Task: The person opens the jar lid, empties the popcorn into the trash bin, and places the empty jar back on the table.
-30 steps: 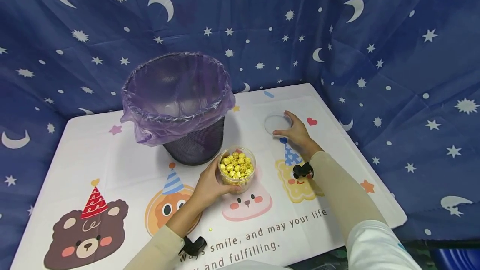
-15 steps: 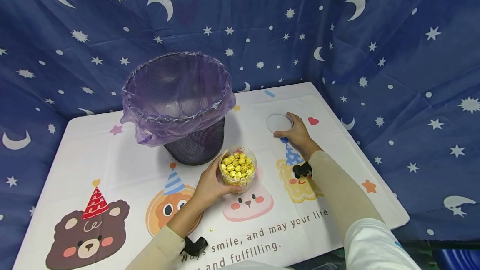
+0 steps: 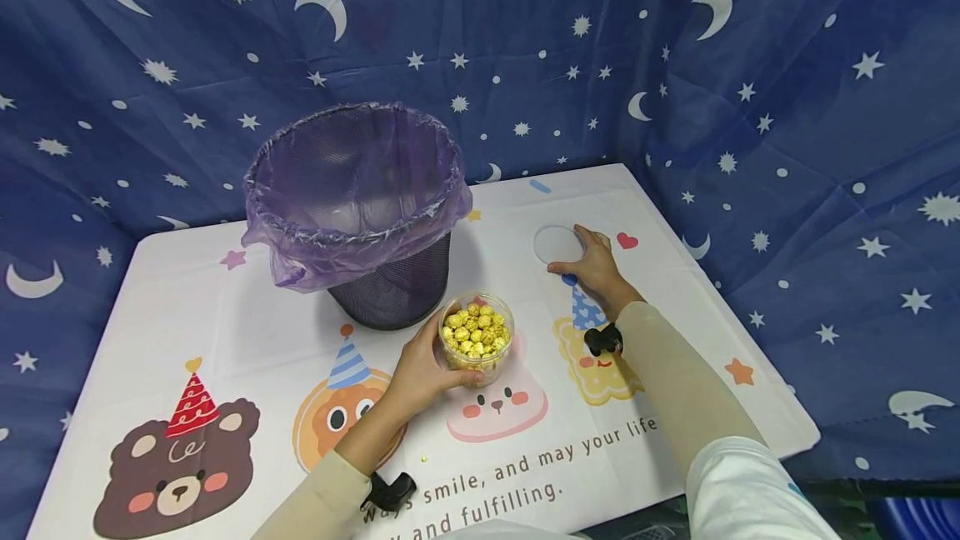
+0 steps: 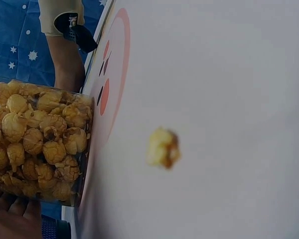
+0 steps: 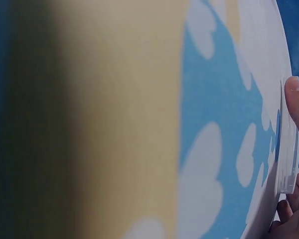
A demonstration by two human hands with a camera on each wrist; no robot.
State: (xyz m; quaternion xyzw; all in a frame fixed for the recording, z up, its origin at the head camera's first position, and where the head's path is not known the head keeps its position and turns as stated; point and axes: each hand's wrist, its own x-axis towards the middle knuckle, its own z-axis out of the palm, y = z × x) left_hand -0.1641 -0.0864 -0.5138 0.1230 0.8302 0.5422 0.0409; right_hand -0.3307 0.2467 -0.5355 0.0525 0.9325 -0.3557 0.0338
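Observation:
My left hand (image 3: pixel 422 369) grips a clear round plastic tub (image 3: pixel 476 373) from its left side, thumb along the near wall. The tub stands upright and uncovered, full of yellow popcorn (image 3: pixel 474 330). In the left wrist view the popcorn (image 4: pixel 37 142) shows through the tub's clear wall, its base at the table. Further right, my right hand (image 3: pixel 597 263) holds a clear round lid (image 3: pixel 557 246) by its right edge, thumb on the near side and fingers on the far side. The right wrist view shows the lid (image 5: pixel 288 159) edge-on, low at the tabletop.
A black mesh bin (image 3: pixel 397 294) with a purple liner bag (image 3: pixel 352 252) stands behind and left of the tub. One popcorn crumb (image 4: pixel 163 148) lies on the printed white table cover (image 3: pixel 187 298). A blue star-patterned curtain (image 3: pixel 420 15) hangs behind the table and along its sides.

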